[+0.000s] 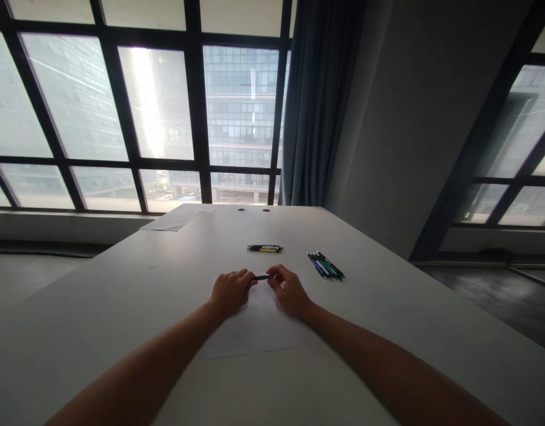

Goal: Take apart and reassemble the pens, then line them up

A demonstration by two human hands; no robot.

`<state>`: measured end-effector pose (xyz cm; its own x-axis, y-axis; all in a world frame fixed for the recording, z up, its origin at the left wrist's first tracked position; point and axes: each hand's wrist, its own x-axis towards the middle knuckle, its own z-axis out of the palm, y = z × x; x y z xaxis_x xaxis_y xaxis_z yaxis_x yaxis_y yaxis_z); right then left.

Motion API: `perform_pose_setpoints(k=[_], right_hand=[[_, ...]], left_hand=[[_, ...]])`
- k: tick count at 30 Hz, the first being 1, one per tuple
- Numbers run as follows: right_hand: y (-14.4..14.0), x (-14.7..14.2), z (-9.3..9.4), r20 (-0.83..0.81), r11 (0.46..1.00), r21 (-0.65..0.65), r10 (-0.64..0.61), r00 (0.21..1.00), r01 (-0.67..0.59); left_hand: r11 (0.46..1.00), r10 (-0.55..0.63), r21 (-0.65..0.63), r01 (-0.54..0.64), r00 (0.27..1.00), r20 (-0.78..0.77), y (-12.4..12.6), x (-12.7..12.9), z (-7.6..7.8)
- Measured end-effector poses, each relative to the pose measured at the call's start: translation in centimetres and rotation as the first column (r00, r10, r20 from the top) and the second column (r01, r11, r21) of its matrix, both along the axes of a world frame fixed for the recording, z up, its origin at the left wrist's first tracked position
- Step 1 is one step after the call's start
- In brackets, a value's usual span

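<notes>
Both forearms stretched out over white paper [254, 331], left hand [230, 291] and right hand [290, 290] pinching opposite ends of a dark pen [262, 277]. Lying crosswise between fingertips, just above the table [121, 307]. Two more pen bunches [265, 248] [325, 265] further out, right hand nearer.

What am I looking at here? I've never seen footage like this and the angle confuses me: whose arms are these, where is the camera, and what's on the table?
There is no machine here. The one picture comes from a camera worn on a person's head, looking forward and down, so the two bare arms reaching in from below are that person's own. The left hand and the right hand meet over a white sheet of paper and together hold a dark pen by its ends. They rest on a white table. Farther off lie two small groups of pens: one with yellow in it and one blue and green. More paper lies near the window.
</notes>
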<state>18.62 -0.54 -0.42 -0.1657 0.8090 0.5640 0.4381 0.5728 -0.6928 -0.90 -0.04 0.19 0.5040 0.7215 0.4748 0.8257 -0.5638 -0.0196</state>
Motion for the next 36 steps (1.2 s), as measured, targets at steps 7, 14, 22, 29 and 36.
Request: perform_pose_setpoints(k=[7, 14, 22, 29, 36], right_hand=[[0.1, 0.0, -0.1, 0.003, 0.999, -0.034, -0.005, 1.0, 0.005], [0.0, 0.2, 0.0, -0.03, 0.997, -0.062, -0.049, 0.998, 0.047], [0.5, 0.3, -0.1, -0.049, 0.994, -0.1, -0.039, 0.998, 0.034], [2.5, 2.4, 0.6, 0.099, 0.987, 0.005, -0.158, 0.983, 0.158], [5.1, 5.7, 0.1, 0.161, 0.961, 0.006, -0.274, 0.948, 0.277]], left_hand=[[1.0, 0.025, -0.011, -0.025, 1.0, -0.014, -0.1, 0.0, 0.2], [0.998, 0.056, -0.02, -0.056, 0.998, 0.002, 0.0, 0.0, 0.2], [0.994, 0.096, -0.05, -0.096, 0.995, -0.002, -0.1, 0.1, 0.2], [0.992, 0.103, -0.071, -0.104, 0.995, -0.01, -0.1, 0.2, 0.3], [0.993, 0.09, -0.08, -0.09, 0.996, -0.003, 0.0, 0.3, 0.1]])
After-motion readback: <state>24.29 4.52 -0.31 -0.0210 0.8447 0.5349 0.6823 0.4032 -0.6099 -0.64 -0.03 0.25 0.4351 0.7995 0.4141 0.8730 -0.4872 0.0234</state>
